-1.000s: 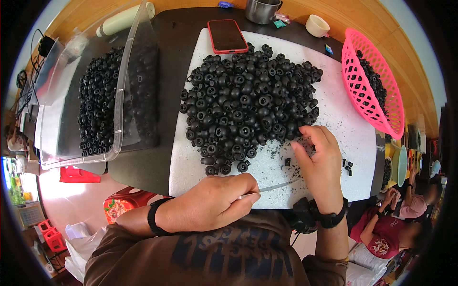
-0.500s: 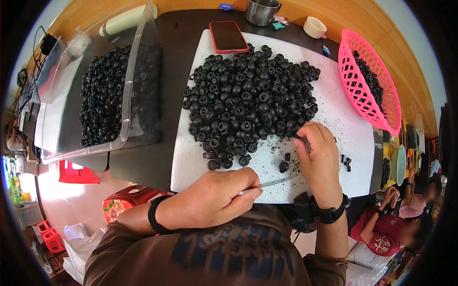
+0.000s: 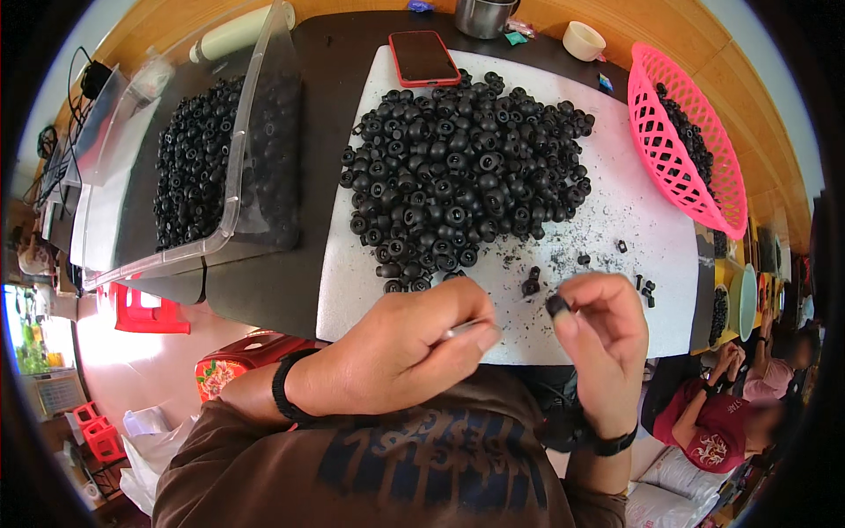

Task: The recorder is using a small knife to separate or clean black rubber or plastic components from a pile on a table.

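Observation:
My left hand point(image 3: 400, 348) is closed around a thin metal blade point(image 3: 459, 329), of which only a short pale piece shows between the fingers. To its right, my right hand point(image 3: 607, 339) pinches a small rounded black plastic part point(image 3: 556, 305) between thumb and fingertips. Both hands hover at the near edge of a white foam board point(image 3: 651, 304). Beyond them spreads a large heap of similar black knob-like parts point(image 3: 458, 176). A loose black part point(image 3: 531, 283) lies just past my right fingertips, with dark shavings scattered around it.
At left stands a clear plastic bin point(image 3: 233, 176) of small black parts. A pink mesh basket point(image 3: 687, 167) of more parts sits far right. Behind the heap are a red-edged phone point(image 3: 425, 59), a metal pot point(image 3: 484, 16) and a cream cup point(image 3: 584, 40). People sit at lower right.
My right hand has drawn back from the heap toward me and now pinches a black part. My left hand has shifted slightly right, and its blade is now mostly hidden.

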Tool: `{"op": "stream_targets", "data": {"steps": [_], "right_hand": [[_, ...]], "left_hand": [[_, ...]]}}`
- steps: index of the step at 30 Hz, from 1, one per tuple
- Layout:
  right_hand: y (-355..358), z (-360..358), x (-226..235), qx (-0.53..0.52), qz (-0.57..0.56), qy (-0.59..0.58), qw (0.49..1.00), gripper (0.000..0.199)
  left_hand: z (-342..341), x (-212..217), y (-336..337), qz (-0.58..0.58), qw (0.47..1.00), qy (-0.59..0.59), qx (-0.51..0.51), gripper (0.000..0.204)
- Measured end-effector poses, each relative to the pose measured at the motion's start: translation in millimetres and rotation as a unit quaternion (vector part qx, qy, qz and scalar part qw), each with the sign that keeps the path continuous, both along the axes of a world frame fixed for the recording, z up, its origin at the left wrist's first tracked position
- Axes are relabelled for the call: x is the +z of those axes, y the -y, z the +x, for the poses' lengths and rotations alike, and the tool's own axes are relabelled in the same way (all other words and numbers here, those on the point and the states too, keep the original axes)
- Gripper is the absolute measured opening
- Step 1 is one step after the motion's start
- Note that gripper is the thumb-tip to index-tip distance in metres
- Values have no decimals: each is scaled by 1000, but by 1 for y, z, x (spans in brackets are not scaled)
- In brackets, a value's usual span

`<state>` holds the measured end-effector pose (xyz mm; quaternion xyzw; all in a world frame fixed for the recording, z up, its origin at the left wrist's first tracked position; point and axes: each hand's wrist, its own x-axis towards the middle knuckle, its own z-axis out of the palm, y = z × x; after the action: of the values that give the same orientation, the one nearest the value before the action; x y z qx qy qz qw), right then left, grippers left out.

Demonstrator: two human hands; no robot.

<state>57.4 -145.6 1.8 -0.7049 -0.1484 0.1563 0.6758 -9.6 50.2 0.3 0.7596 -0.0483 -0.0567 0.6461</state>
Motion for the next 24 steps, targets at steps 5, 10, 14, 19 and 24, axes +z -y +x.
{"op": "stream_targets", "data": {"steps": [5,10,14,19,24], "right_hand": [[1,-23,-9,42,209,-93,973,15],[4,-28,-9,38,205,-78,975,22],[9,-29,-8,42,163,-44,985,28],[15,-29,-11,57,176,-86,979,29],[16,-29,-11,77,162,-90,980,29]], "left_hand": [[12,9,13,4,997,17,-70,11],[13,6,20,-25,999,15,-32,14],[16,7,19,-11,998,12,-59,15],[18,7,19,-12,996,6,-86,13],[18,3,20,-17,995,13,-97,10]]}}
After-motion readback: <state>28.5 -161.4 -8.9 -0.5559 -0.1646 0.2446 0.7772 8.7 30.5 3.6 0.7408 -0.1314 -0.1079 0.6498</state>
